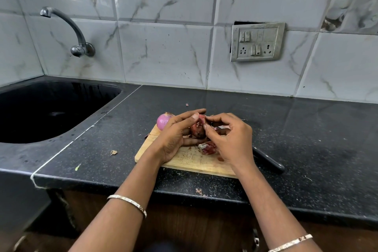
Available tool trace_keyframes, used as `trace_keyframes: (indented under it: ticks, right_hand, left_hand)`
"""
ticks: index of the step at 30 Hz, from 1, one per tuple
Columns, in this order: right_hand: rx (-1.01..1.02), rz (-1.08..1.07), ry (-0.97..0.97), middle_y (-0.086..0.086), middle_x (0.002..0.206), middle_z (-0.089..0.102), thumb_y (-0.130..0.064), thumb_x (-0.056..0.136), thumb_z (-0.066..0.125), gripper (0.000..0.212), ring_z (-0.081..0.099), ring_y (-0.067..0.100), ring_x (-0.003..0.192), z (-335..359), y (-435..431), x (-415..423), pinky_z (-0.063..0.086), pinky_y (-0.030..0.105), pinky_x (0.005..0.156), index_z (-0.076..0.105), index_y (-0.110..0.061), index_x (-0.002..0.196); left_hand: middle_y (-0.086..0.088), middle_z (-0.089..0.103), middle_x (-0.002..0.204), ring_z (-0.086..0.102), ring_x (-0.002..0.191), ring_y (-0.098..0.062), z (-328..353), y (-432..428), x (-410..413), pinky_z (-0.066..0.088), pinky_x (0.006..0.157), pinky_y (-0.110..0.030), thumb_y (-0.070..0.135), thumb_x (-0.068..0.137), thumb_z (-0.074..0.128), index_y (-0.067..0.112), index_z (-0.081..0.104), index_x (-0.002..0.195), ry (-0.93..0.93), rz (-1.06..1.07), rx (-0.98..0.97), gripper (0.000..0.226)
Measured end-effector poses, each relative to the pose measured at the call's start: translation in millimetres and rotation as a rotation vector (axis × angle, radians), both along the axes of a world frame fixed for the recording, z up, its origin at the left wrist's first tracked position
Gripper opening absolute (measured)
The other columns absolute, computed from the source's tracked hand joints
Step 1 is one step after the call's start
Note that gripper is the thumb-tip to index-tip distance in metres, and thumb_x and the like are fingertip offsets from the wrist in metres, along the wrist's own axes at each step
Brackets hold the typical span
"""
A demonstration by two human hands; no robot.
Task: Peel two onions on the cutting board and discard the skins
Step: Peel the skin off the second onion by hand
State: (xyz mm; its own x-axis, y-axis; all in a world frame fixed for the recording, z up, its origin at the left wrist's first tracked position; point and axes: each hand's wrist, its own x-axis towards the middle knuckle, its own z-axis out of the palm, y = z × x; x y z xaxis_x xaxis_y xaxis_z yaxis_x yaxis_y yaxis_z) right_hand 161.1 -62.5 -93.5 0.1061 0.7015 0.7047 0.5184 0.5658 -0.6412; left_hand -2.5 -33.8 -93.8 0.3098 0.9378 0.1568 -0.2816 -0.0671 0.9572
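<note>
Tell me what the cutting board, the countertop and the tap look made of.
The cutting board looks like pale wood or bamboo, matte, with faint grain and scuffs. The countertop looks like polished black stone, probably granite: speckled and mirroring the tiles. The tap is metal, dull grey, with highlights.

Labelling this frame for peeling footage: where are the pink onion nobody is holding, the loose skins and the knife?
pink onion (pixel 163 122): head view, on its smooth rounded side.
loose skins (pixel 208 147): head view, on the middle of the pile.
knife (pixel 270 162): head view, on its black handle.
</note>
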Motion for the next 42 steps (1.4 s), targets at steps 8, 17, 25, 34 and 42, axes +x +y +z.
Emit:
trace_keyframes:
  ticks: [8,17,25,34,42]
  right_hand:
    - [-0.017,-0.030,0.025,-0.011,0.083,0.075,-0.007,0.081,0.080,0.010,0.070,0.002,0.082,-2.9,2.0,4.1,0.056,0.020,0.078,0.081,-0.015,0.086]
    - [0.033,-0.018,-0.056,-0.015,0.089,0.073,-0.019,0.084,0.078,0.013,0.069,-0.001,0.081,0.5,-5.3,-0.5,0.056,0.017,0.074,0.078,-0.020,0.098]
    - [0.120,-0.065,-0.132,-0.008,0.094,0.076,-0.015,0.084,0.080,0.017,0.069,-0.001,0.087,-3.3,-0.6,-0.3,0.055,0.016,0.082,0.081,-0.017,0.101]
    - [0.130,-0.134,-0.206,-0.006,0.085,0.072,-0.012,0.086,0.076,0.005,0.065,0.005,0.076,-5.6,0.9,-0.4,0.056,0.026,0.072,0.078,-0.014,0.090]
    - [0.095,-0.209,-0.188,-0.007,0.083,0.063,-0.011,0.090,0.071,0.003,0.059,0.006,0.075,-5.6,2.6,-0.2,0.052,0.025,0.070,0.070,-0.014,0.089]
  left_hand:
    - [-0.013,0.070,0.127,0.071,0.109,-0.031,-2.2,2.8,-1.4,0.059,0.092,-0.049,0.013,0.099,0.059,0.014,0.069,0.130,0.022,-0.008,-0.003,0.032]
    - [-0.017,0.072,0.119,0.072,0.100,-0.026,-1.1,1.3,-0.3,0.062,0.082,-0.044,0.014,0.099,0.059,0.013,0.069,0.127,-0.008,-0.005,-0.004,0.030]
    - [-0.019,0.072,0.119,0.072,0.099,-0.025,-1.8,0.1,-0.7,0.060,0.088,-0.047,0.017,0.098,0.061,0.013,0.069,0.126,0.021,-0.001,0.016,0.029]
    - [-0.017,0.072,0.120,0.072,0.107,-0.030,-1.2,0.0,0.2,0.060,0.090,-0.050,0.018,0.097,0.065,0.012,0.070,0.126,0.043,0.018,0.019,0.030]
    - [-0.021,0.070,0.122,0.071,0.108,-0.038,-1.4,0.2,-0.6,0.058,0.089,-0.057,0.014,0.098,0.062,0.009,0.070,0.123,0.034,0.012,0.016,0.027]
